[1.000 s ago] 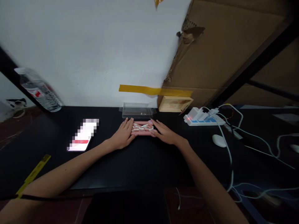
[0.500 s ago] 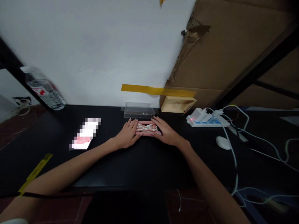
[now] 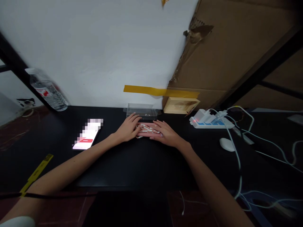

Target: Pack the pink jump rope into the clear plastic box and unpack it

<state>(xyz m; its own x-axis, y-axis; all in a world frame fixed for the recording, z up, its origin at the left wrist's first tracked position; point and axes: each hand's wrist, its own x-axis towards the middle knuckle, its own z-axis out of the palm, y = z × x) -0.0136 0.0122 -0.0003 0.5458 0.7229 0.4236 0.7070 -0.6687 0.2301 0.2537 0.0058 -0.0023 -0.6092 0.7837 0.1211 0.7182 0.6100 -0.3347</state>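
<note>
A small pink tray [image 3: 144, 134] lies on the black desk [image 3: 132, 167], between my two hands. Several small white and pink sticks [image 3: 148, 128] lie loosely in it, and one or so pokes out at its lower left edge. My left hand [image 3: 129, 127] is over the tray's left end with its fingers spread, its thumb near the sticks. Spread along the right end, my right hand [image 3: 166, 134] has fingers resting on the tray's edge and over the sticks. Just behind the tray is a clear plastic case [image 3: 141, 111].
A lit phone [image 3: 88, 135] lies at the left, with a water bottle [image 3: 48, 91] behind it. Back right are a yellow box [image 3: 181, 105] and a white power strip [image 3: 210, 123] with cables. A white mouse [image 3: 226, 144] lies at the right, near a cable.
My left hand has lifted slightly up and away from the tray's left end, its fingers more apart. The sticks have shifted, and my right fingers reach a little further over them.
</note>
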